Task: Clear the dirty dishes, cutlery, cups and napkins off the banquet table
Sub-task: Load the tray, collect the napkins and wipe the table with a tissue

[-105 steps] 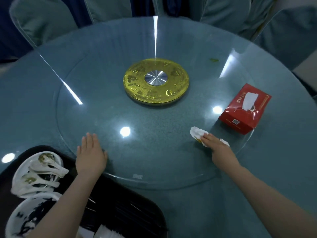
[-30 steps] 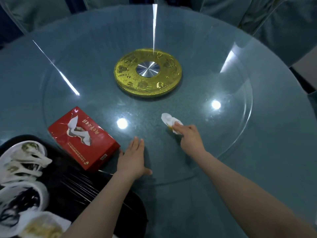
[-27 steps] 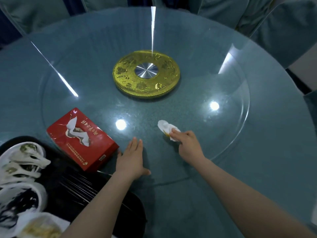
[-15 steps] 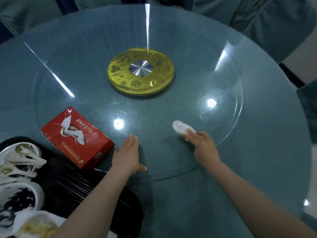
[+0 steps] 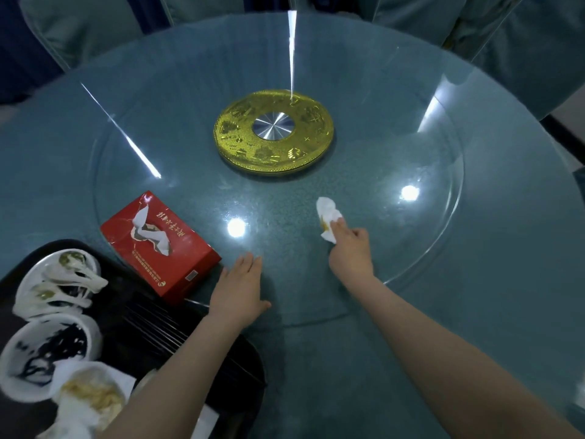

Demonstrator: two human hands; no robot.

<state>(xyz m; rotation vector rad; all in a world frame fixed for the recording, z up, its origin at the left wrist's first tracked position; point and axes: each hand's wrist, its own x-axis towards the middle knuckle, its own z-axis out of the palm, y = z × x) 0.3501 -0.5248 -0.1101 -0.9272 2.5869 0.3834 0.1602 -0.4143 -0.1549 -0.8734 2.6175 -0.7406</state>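
Head: napkin under right hand fingertips; left hand apart.

A: Views? — One only, head-worn, looking forward and steeply down over the round table.
B: Range? — Close; both forearms enter from 6 o'clock, chairs at 12.

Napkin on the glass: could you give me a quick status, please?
Left hand flat on turntable. Right hand pinching napkin. Tissue box beside tray.
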